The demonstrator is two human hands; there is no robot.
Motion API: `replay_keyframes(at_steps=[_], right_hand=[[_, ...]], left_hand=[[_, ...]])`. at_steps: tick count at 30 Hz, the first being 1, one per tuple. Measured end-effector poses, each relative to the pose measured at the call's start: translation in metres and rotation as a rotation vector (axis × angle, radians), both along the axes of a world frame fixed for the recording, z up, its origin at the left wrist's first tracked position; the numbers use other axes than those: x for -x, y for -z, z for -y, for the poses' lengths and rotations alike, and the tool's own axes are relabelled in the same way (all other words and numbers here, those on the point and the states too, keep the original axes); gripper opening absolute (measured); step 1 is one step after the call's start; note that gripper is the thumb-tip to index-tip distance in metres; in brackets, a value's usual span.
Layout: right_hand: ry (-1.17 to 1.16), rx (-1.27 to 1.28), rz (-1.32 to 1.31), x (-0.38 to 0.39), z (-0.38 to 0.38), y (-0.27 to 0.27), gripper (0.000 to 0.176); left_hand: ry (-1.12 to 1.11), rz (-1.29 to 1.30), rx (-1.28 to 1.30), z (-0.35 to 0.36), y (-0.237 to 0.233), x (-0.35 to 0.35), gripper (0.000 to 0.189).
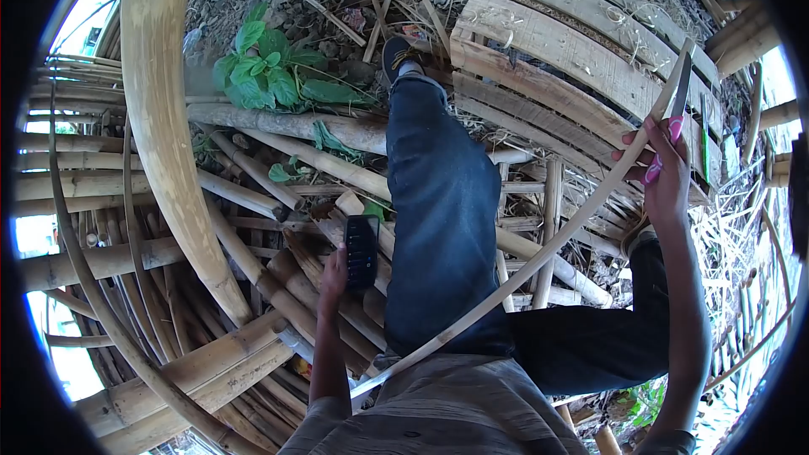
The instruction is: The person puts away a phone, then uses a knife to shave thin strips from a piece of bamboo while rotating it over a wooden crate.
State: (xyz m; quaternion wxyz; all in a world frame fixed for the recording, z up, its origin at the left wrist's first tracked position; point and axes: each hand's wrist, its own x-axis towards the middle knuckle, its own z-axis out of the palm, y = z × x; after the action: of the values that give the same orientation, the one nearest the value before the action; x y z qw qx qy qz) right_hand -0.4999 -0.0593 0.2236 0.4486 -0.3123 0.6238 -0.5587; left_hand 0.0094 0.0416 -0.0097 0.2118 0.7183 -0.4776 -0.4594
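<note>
My left hand (334, 270) is closed on a dark phone (361, 251), held upright beside my left thigh. At the right, my right hand (666, 164) grips a knife with a pink and white handle (664, 150), its dark blade pointing up. The same hand also holds a long, thin bamboo strip (539, 259), which runs diagonally from beside the blade down across my lap to my waist.
A slatted wooden pallet (548, 59) lies at the upper right. Bamboo poles (295, 128) are piled at the left and centre, with a thick bamboo piece (160, 76) standing out. A leafy green plant (261, 67) grows near my foot. Shavings litter the ground.
</note>
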Motion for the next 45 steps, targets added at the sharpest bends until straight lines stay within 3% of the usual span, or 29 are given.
replay_keyframes(at_steps=[2, 4, 5, 7, 10, 13, 29, 31, 32, 34, 35, 37, 38, 40, 45], right_hand=[[0.001, 0.002, 0.002, -0.001, 0.0, -0.001, 0.027], [0.009, -0.013, -0.002, -0.001, 0.0, -0.001, 0.027], [0.008, -0.014, -0.003, -0.001, 0.0, 0.0, 0.027], [0.002, -0.012, -0.006, -0.001, 0.0, 0.0, 0.027], [-0.003, -0.011, -0.006, 0.0, 0.0, 0.001, 0.027], [0.0, -0.014, -0.004, 0.0, 0.0, 0.001, 0.026], [-0.001, -0.022, -0.011, -0.002, 0.0, 0.001, 0.024], [-0.004, -0.018, -0.006, -0.002, 0.0, 0.0, 0.025], [-0.001, -0.016, -0.007, -0.002, 0.0, 0.0, 0.025], [-0.016, 0.003, 0.005, -0.003, -0.001, -0.002, 0.026], [-0.015, 0.006, 0.006, -0.003, -0.001, -0.002, 0.026], [-0.013, 0.004, 0.016, -0.002, -0.001, -0.002, 0.028], [-0.012, 0.004, 0.018, -0.002, -0.001, -0.002, 0.028], [-0.01, -0.004, 0.003, -0.003, -0.001, -0.001, 0.029], [-0.016, -0.007, 0.021, -0.005, -0.002, -0.003, 0.029]], left_hand=[[-0.015, -0.117, 0.04, 0.0, -0.01, 0.007, 0.058], [-0.268, -0.492, -0.029, 0.01, -0.056, 0.038, 0.064], [-0.268, -0.492, -0.029, 0.011, -0.054, 0.038, 0.064], [-0.362, -0.971, -0.079, 0.013, -0.044, 0.033, 0.068], [-0.322, -1.153, -0.098, 0.016, -0.035, 0.025, 0.073], [-0.343, -1.156, -0.114, 0.022, -0.044, 0.031, 0.081], [-0.302, -1.127, -0.092, 0.019, -0.034, 0.029, 0.079], [-0.342, -0.993, -0.115, 0.012, -0.023, 0.019, 0.061], [-0.339, -0.995, -0.115, 0.011, -0.021, 0.016, 0.061], [-0.046, -0.322, 0.23, 0.007, -0.019, 0.012, 0.042], [-0.045, -0.321, 0.232, 0.003, -0.024, 0.013, 0.042], [0.18, 0.261, 0.342, -0.008, -0.036, 0.014, 0.046], [0.182, 0.263, 0.342, -0.014, -0.043, 0.018, 0.046], [0.27, 0.503, 0.337, -0.026, -0.054, 0.026, 0.06], [0.375, 0.691, 0.341, -0.044, -0.055, 0.025, 0.059]])
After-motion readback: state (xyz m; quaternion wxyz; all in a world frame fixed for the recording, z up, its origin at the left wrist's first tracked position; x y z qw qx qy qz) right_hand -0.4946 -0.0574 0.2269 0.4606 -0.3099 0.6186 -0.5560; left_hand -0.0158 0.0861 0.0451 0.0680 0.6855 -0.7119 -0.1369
